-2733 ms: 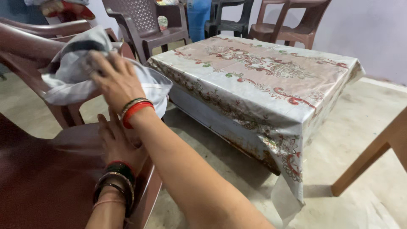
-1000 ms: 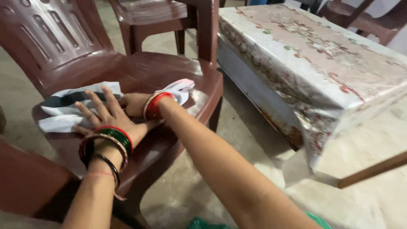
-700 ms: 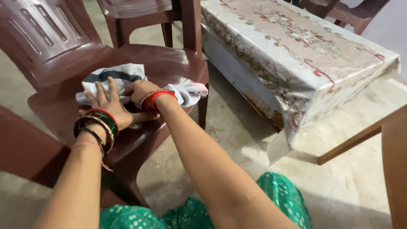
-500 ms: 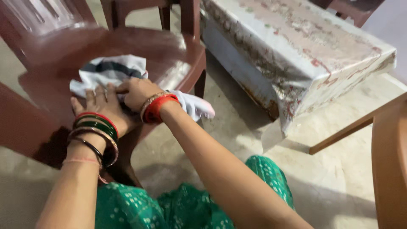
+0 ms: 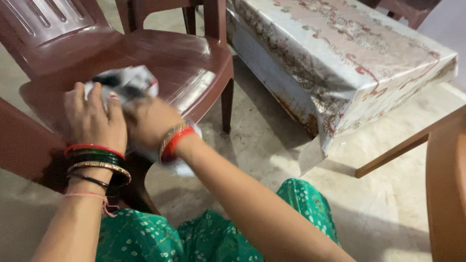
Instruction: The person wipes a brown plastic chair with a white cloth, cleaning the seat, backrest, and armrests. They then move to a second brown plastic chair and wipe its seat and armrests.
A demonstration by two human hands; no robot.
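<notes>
A white cloth with dark stripes (image 5: 127,81) lies bunched at the front edge of the seat of a maroon plastic chair (image 5: 160,53). My left hand (image 5: 92,119) rests flat on the cloth's near left part, fingers together. My right hand (image 5: 148,121), blurred by motion, grips the cloth at the seat's front edge, and a white end of the cloth hangs below my wrist. Both wrists carry red, green and gold bangles.
A low table with a flowered plastic cover (image 5: 349,53) stands to the right of the chair. Another maroon chair (image 5: 160,9) is behind. A wooden leg (image 5: 403,150) and an orange-brown surface (image 5: 446,194) are at right. My green patterned clothing (image 5: 213,237) is below. Floor is bare concrete.
Both hands have drawn the cloth toward the front edge of the seat. The cloth is more bunched, and the right hand has dropped lower and blurs.
</notes>
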